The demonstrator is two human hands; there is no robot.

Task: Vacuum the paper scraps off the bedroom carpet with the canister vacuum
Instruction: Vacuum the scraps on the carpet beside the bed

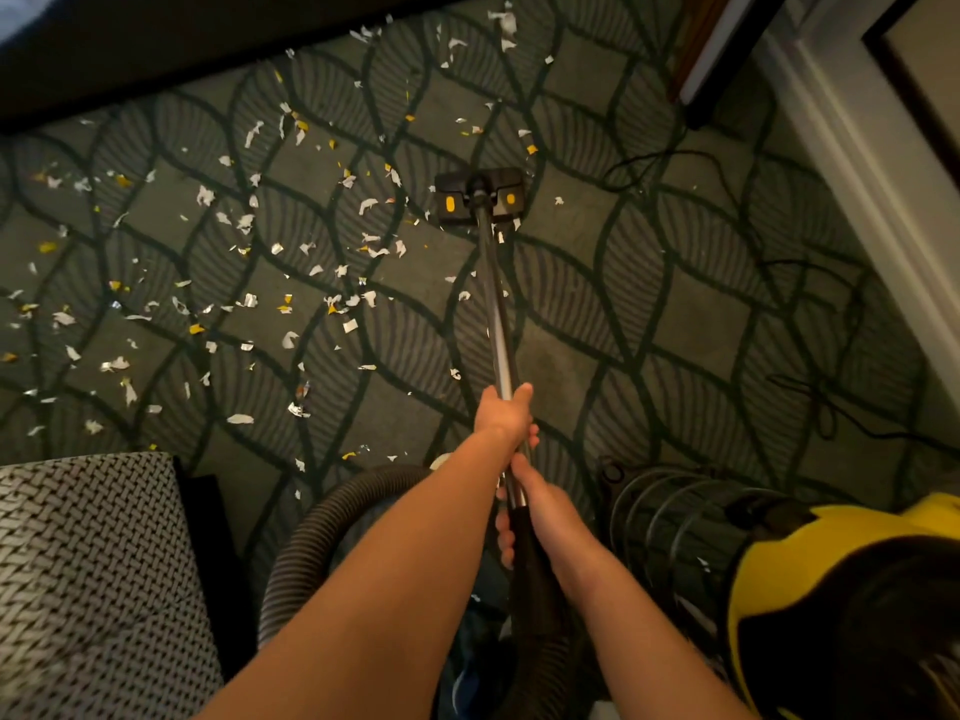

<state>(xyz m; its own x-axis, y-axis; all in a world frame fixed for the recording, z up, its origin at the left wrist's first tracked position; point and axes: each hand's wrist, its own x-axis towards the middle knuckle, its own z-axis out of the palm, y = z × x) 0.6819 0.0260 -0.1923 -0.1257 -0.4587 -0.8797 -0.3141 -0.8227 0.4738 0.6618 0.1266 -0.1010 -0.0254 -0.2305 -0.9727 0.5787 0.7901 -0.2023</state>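
Both hands hold the vacuum's metal wand (497, 314). My left hand (505, 415) is wrapped around the tube higher up, and my right hand (535, 504) grips it just below, at the black handle. The black floor head (480, 197), with two yellow marks, rests flat on the green leaf-patterned carpet (675, 324) ahead of me. White and yellow paper scraps (249, 298) lie scattered thickly to the left of the head and beyond it; the carpet to the right holds almost none. The yellow and black canister (841, 600) stands at the lower right. A grey ribbed hose (311, 543) loops at the bottom centre.
A woven-pattern seat (93, 579) fills the lower left. A dark bed base (182, 49) runs along the top left. A white door frame (872, 163) and a dark furniture leg (696, 111) stand at the right. A black power cord (810, 402) trails over the carpet at right.
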